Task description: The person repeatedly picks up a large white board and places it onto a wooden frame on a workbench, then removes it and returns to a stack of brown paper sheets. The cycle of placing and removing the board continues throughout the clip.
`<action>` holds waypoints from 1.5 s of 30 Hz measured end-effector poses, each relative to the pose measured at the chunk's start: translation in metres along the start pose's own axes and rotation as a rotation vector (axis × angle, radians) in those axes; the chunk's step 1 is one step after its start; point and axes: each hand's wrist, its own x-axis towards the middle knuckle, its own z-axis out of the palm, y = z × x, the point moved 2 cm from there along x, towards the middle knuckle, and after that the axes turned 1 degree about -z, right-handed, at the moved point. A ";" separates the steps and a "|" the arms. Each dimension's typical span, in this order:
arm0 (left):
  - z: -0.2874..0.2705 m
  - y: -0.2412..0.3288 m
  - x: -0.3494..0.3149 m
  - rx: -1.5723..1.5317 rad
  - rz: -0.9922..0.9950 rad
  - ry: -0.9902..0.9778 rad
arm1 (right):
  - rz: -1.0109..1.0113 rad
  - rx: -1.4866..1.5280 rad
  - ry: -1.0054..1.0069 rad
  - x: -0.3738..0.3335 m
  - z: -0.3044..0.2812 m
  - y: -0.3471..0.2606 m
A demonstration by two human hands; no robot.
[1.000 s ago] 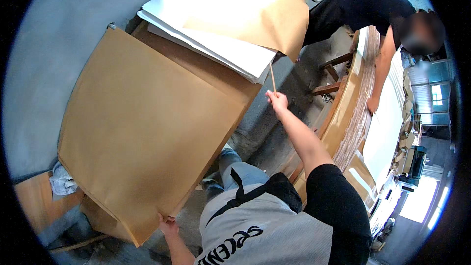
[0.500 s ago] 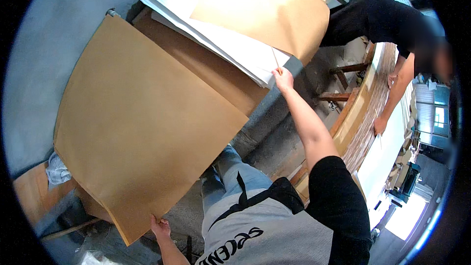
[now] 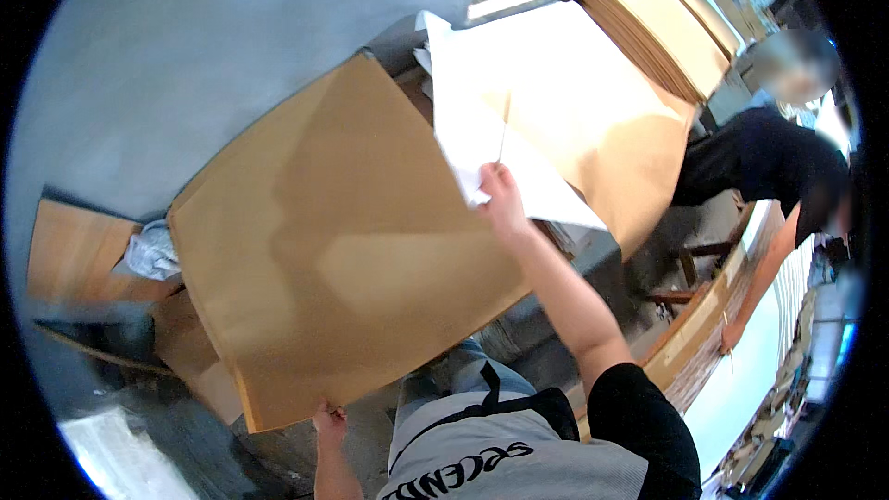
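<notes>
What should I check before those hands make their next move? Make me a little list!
1. Left hand pinching the big brown sheet's lower edge: ok.
2. Right hand holding the thin stick: ok.
3. Right hand gripping the white paper too: cannot tell, the fingers are blurry.
4. White paper fully uncovered: not ok, another brown sheet covers part of it.
5. Other person's hand away from the big brown sheet: ok.

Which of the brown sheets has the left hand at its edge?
The large brown sheet at front left: the left hand pinches its near edge. The second brown sheet, overlapping the white sheet, and the brown stack lie farther off.
</notes>
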 end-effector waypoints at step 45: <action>0.003 -0.031 0.042 -0.100 0.050 -0.255 | 0.512 -0.460 -1.137 -0.293 0.189 -0.012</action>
